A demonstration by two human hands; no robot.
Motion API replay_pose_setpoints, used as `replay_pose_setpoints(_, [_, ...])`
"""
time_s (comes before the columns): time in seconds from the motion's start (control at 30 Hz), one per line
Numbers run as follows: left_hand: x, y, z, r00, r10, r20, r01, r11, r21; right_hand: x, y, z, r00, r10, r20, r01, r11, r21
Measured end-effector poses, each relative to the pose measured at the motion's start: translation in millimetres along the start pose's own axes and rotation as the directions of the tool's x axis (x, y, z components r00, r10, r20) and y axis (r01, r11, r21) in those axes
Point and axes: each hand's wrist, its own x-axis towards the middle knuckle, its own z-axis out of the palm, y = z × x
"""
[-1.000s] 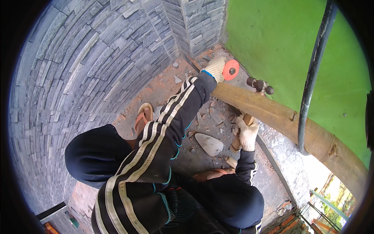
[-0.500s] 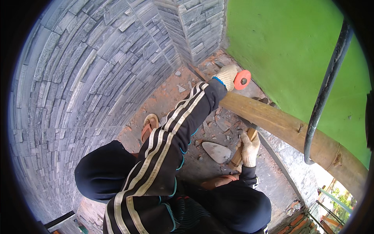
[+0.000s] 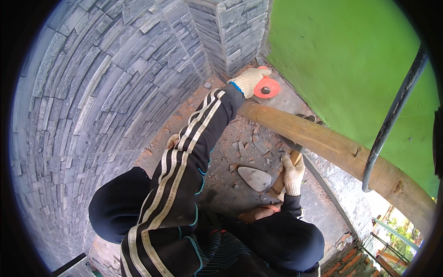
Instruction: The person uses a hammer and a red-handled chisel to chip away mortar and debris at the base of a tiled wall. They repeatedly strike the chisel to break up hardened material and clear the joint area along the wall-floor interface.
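Observation:
My left hand (image 3: 250,81), in a cream knit glove with a blue cuff, is closed on a chisel with a round orange hand guard (image 3: 269,86). Its grey struck end (image 3: 265,90) faces up and its tip is hidden. Beyond the near end of a thick bamboo pole, that hand is by the corner. My right hand (image 3: 292,175), also gloved, grips the wooden handle (image 3: 279,181) of a hammer. The dark hammer head (image 3: 296,146) is partly covered by the pole. Beside the handle lies a pointed trowel blade (image 3: 255,178).
The bamboo pole (image 3: 318,131) slants across the right, with a dark metal bar (image 3: 396,107) above it. A grey stone-clad wall (image 3: 101,92) rises left and a green wall (image 3: 346,55) right. Broken rubble (image 3: 260,145) litters the floor. My bent knees (image 3: 122,205) flank the work area.
My left hand has moved left and slightly farther away with the chisel, uncovering the bamboo pole's end. My right hand stays low with the hammer, shifting only slightly.

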Motion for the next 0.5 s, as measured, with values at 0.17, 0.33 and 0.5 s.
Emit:
replay_pose_setpoints(0.17, [-26.2, -8.4, -3.6, 0.934, 0.35, 0.07, -0.34, 0.811, 0.476, -0.4, 3.0, -7.3, 0.998, -0.048, -0.046, 0.045, 0.997, -0.067])
replay_pose_setpoints(0.33, [-74.4, -52.2, -4.6, 0.92, 0.198, -0.339, -0.251, 0.961, -0.117, -14.5, 2.9, -7.5, 0.996, 0.07, -0.064, -0.073, 0.996, -0.048])
replay_pose_setpoints(0.5, [-109.6, -49.9, -14.7, 0.993, -0.085, -0.077, -0.01, 0.608, -0.794, -14.2, 9.3, -35.6, 0.979, -0.013, -0.205, -0.046, 0.959, -0.279])
